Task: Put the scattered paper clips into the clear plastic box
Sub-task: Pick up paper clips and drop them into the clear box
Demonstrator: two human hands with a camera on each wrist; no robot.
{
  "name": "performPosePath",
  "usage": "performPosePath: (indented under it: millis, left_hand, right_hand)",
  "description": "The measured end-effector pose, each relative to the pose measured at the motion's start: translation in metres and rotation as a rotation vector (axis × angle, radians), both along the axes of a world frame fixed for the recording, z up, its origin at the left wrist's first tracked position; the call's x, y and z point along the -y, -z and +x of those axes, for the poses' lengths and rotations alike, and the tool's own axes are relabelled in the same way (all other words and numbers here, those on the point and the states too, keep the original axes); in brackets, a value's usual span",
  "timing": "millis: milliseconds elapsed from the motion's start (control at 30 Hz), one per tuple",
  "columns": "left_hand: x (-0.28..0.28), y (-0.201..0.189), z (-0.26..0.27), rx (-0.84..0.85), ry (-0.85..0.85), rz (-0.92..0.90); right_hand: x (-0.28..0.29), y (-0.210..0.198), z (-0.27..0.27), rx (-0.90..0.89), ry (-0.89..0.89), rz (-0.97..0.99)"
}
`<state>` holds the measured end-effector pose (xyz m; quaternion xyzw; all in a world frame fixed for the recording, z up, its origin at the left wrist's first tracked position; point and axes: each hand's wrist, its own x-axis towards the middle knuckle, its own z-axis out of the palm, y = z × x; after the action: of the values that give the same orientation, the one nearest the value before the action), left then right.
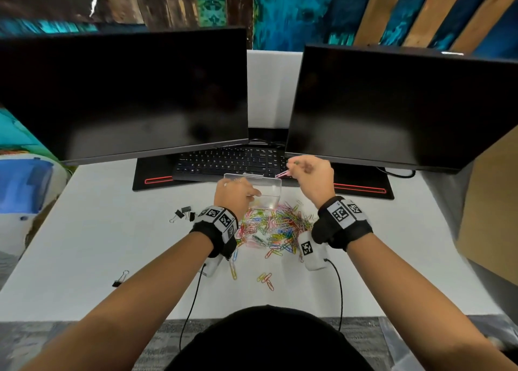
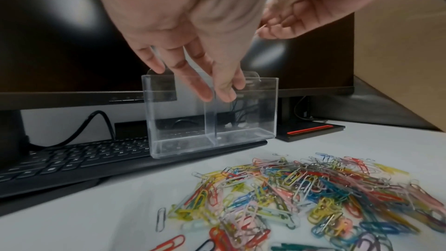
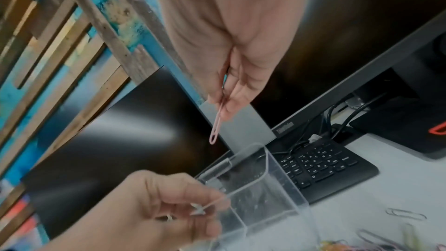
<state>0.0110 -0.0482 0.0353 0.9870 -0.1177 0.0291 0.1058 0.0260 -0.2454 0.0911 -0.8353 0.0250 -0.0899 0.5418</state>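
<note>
L hand point(image 1: 234, 192) steadying clear box point(image 2: 212, 114), R hand point(image 1: 312, 175) pinching pink clip point(image 3: 215, 127) above it, clips pile point(image 1: 276, 226) nearby

I see two dark monitors, the left monitor point(image 1: 123, 93) and the right monitor point(image 1: 403, 107), standing side by side at the back of the white surface point(image 1: 112, 247). Between and below them lies a black keyboard point(image 1: 224, 161). Each monitor base point(image 1: 364, 187) shows a red stripe. A few black binder clips point(image 1: 182, 213) sit in a cluster on the left of the surface, and one more binder clip point(image 1: 120, 279) lies apart, nearer me. Behind, I make out a wall of wood slats point(image 1: 437, 8) over blue.
</note>
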Motion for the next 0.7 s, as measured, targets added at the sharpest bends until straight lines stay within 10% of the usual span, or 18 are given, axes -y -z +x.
performPosePath:
  millis: [333,533,700]
  left_hand:
    - [0.004,-0.008,-0.004,-0.066,-0.033,-0.151]
    - [0.001,-0.017,-0.011,-0.168,-0.109,-0.211]
    - [0.001,-0.018,-0.020,-0.180,-0.147,-0.204]
  right_hand:
    - [0.017,0.009,0.000,-0.040,-0.152,-0.402]
    - [0.043,0.071,-0.007,-0.477,-0.370,-0.725]
    - [0.023,0.104,-0.015,-0.506,-0.502,-0.931]
